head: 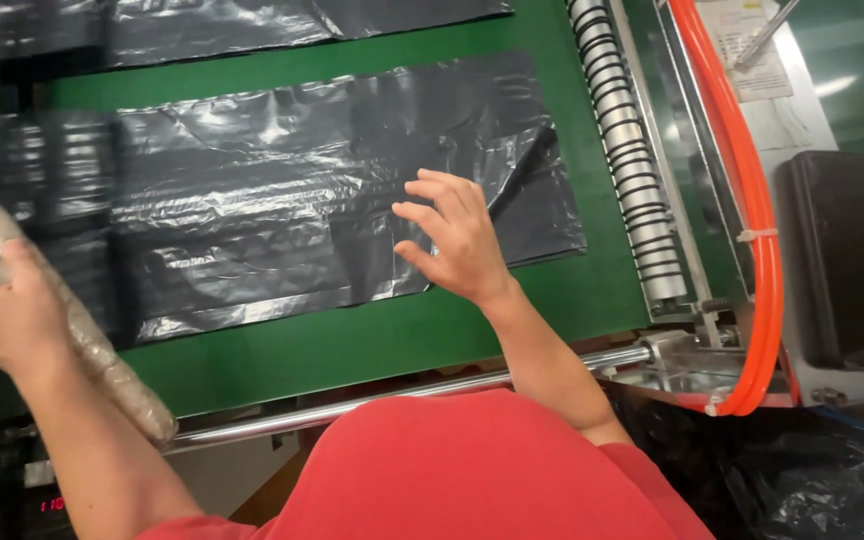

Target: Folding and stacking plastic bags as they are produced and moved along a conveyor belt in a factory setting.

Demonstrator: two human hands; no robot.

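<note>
Right hand: I see my right hand (457,240) over the black plastic bag (282,210), fingers spread wide and a little curled. It grips nothing. The fingertips seem to touch the film or stay just above it; from this angle I cannot tell which.

Left hand: my left hand (2,320) is at the left edge of the view, closed around a roll wrapped in clear film (72,330). The thumb lies across the top of the roll and the other fingers are hidden under it. The roll goes slanted, from upper left down to lower right, and its lower end reaches over the chrome bar (402,395).

Bag: the black bag lies flat on the green belt (372,340), wrinkled and shiny. Near my right hand one corner of the film is folded up into a dark crease.

Second bag: another black sheet (232,25) lies further up on the belt, apart from the first one, with a strip of green between them.

Right side: a roller with a coiled spring (627,160) runs along the belt's edge. Beside it goes an orange hose (742,150), and further right stands a black box (847,255).

Near me: my red shirt (472,470) fills the bottom of the view.
</note>
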